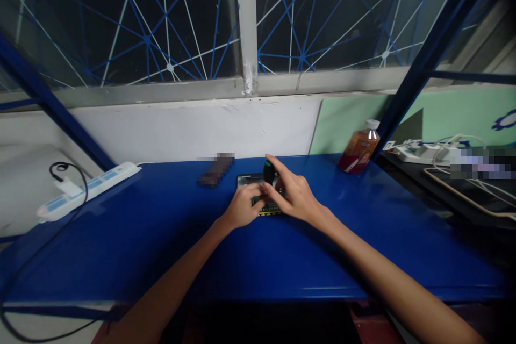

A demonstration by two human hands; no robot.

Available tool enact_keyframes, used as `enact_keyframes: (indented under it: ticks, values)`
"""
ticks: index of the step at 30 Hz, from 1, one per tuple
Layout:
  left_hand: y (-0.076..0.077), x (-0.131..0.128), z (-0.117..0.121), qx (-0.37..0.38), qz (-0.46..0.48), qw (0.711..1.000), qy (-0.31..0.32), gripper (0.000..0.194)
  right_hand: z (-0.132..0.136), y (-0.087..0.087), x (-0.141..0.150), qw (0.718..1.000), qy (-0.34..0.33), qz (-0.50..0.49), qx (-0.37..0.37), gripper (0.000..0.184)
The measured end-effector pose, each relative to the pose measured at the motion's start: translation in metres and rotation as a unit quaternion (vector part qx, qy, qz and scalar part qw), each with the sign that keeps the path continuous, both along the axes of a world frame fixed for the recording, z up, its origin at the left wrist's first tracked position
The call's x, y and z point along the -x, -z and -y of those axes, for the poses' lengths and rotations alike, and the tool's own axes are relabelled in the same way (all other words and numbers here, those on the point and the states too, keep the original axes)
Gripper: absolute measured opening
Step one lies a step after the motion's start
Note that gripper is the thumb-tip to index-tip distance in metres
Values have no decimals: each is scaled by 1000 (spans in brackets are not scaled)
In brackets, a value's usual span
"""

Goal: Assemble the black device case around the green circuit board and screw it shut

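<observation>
The small box (271, 208) sits on the blue tabletop (169, 236) between the two hands, from where I stand. Over the box, the right hand (299, 193) has a screwdriver (268, 173) upright, index finger at the top of its handle, the other fingers partly closed about it. At the box's left side, the left hand (243, 207) bends its fingers inward, though I can't tell whether they grip anything. Well right of the box stands a bottle (360, 149)

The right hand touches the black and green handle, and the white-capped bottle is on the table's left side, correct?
No: the head view shows the bottle on the right of the table. The right hand does touch the handle.
</observation>
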State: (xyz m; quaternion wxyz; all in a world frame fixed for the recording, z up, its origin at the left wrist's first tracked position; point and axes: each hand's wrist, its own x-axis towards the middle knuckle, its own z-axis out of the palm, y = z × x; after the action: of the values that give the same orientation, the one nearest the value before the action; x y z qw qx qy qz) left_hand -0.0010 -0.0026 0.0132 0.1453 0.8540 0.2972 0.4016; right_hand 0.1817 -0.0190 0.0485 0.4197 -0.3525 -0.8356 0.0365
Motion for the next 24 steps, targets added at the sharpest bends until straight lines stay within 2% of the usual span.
enact_keyframes:
  ticks: [6, 14, 24]
  values:
    - [1, -2, 0, -46, -46, 993, -96, 5, 0, -1, -1, 1000, 14, -3, -21, 59]
    - [4, -2, 1, -21, -3, 999, -44, 12, -3, 1, -2, 999, 24, -5, -22, 63]
    - [-1, -2, 3, -9, -39, 999, -24, 15, 0, -1, 0, 1000, 10, -6, -23, 58]
